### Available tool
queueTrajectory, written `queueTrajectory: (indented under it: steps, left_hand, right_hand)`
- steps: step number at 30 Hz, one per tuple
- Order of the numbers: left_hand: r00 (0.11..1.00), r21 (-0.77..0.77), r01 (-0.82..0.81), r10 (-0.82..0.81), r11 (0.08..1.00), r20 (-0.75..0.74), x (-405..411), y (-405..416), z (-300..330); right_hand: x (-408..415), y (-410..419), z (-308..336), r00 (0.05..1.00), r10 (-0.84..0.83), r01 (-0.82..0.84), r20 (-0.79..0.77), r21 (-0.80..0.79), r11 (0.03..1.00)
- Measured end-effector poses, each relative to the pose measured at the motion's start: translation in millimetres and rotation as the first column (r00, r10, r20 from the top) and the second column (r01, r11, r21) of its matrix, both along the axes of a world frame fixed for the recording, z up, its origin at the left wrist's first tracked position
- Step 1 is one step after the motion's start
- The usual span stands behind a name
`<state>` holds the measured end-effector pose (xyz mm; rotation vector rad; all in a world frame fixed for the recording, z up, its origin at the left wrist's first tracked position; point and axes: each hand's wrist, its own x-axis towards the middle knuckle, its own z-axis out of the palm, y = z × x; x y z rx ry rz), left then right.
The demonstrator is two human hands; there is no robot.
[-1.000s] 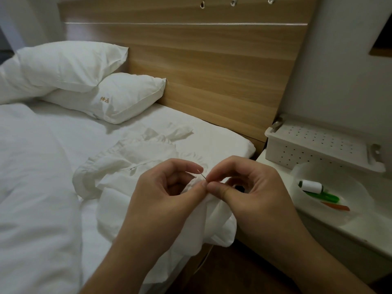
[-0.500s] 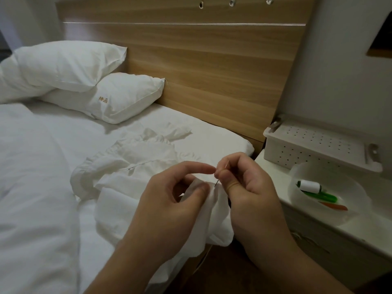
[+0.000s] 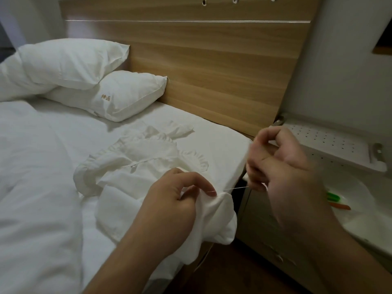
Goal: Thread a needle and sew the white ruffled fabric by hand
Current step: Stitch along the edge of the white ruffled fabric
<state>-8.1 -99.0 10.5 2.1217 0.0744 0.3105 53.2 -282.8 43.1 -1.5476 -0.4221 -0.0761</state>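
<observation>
Ruffled white fabric pinched by left hand; blurred right hand pinches thin thread.

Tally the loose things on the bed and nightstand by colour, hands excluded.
White: 5 – two pillows, duvet, ruffled fabric, perforated box
Green: 1 – green item
Orange: 1 – orange item
Total: 7

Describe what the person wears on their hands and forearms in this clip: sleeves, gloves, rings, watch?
Nothing shows: the left hand and right hand are bare, without gloves, and no rings or watch are visible. Both forearms are uncovered to the frame edge; no sleeve appears.
</observation>
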Motion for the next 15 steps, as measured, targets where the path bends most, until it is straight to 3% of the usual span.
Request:
queueTrajectory:
  steps: [3,6,8,15]
  left_hand:
    - [0.998,0.006,-0.032,0.032,0.999,0.048,1,2,0]
    - [0.995,0.018,-0.067,0.065,0.998,0.08,1,3,-1]
    - [0.992,0.03,-0.087,0.084,0.996,0.09,1,4,-2]
    - [0.981,0.108,-0.162,0.149,0.981,0.123,0,8,-1]
  right_hand:
    - [3,-6,-8,0.977,0.102,0.002,0.189,-0.482,0.876]
    - [2,-4,-11,0.942,0.188,0.094,0.277,-0.758,0.646]
    - [3,-3,-14,0.929,0.164,0.171,0.332,-0.777,0.605]
    - [7,-6,-13,0.93,-0.051,0.308,0.363,-0.697,0.647]
